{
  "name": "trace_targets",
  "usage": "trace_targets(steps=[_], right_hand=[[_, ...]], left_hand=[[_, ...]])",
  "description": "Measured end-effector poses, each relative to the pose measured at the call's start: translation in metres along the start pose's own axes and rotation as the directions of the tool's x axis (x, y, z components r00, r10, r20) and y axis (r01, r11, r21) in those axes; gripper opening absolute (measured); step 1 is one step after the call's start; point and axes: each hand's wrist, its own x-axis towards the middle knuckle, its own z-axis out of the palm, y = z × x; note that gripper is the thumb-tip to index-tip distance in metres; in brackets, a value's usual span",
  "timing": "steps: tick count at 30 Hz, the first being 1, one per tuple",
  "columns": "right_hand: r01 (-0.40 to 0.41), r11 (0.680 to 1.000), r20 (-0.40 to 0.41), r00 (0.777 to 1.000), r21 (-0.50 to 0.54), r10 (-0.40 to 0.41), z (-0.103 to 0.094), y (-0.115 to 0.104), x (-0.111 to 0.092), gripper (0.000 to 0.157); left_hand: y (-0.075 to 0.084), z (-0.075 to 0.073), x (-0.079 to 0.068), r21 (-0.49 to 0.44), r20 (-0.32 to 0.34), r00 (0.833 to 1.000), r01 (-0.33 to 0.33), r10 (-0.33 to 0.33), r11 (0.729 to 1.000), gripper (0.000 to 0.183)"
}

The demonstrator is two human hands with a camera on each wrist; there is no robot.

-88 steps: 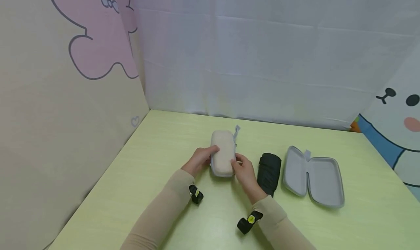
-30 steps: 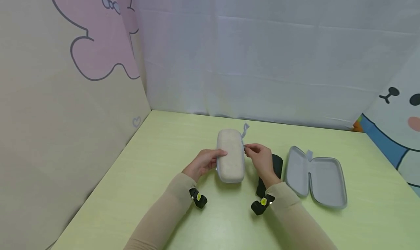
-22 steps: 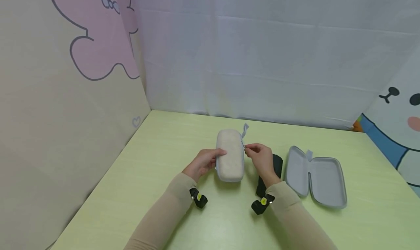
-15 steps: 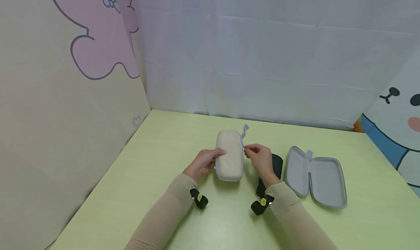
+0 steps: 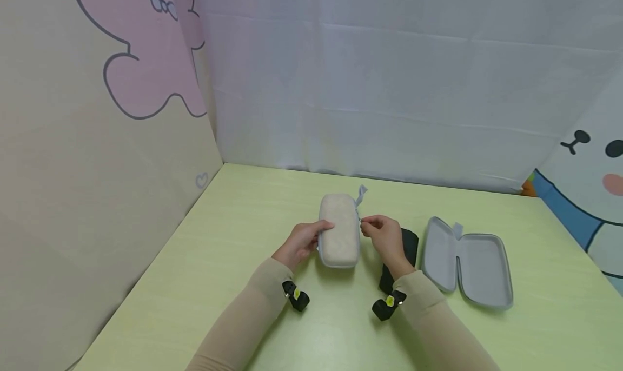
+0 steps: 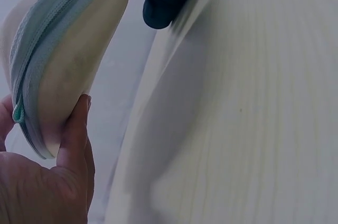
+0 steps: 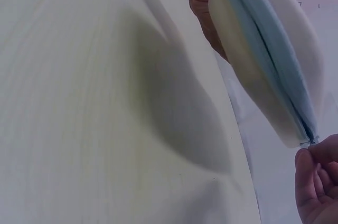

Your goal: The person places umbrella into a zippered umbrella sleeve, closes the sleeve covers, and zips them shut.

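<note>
A cream zippered hard case (image 5: pixel 339 236) with a light blue zip band (image 7: pixel 272 60) is held above the table, its shadow falling below it. My left hand (image 5: pixel 302 242) grips its left edge, thumb across the front face and fingers behind. At the case's right edge my right hand (image 5: pixel 385 240) pinches the zipper pull between thumb and fingertips. In the right wrist view a dark slit runs along the zip band towards those fingertips (image 7: pixel 305 156). A grey fabric loop (image 5: pixel 361 193) sticks out at the case's upper right corner.
Just right of my right hand lies a black rolled bundle (image 5: pixel 410 246), perhaps a folded umbrella, partly hidden by that hand. Farther right, a grey case (image 5: pixel 484 268) lies spread open on the pale yellow-green table (image 5: pixel 263 198). A white sheet (image 5: pixel 370 100) hangs behind.
Since the earliest frame my right hand has left the case's lower right side and taken hold of the zipper pull higher up. The case has shifted slightly right overall; lately little has moved.
</note>
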Motion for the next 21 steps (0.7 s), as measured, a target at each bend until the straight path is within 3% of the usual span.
trace_targets(steps=[21], right_hand=[[0.007,0.998,0.022,1.0,-0.055,-0.006,-0.0002,0.0002,-0.0062,0.012]], left_hand=[[0.0005,0.0014,-0.0014,-0.025,-0.014,1.0,-0.002,0.001,1.0,0.046]])
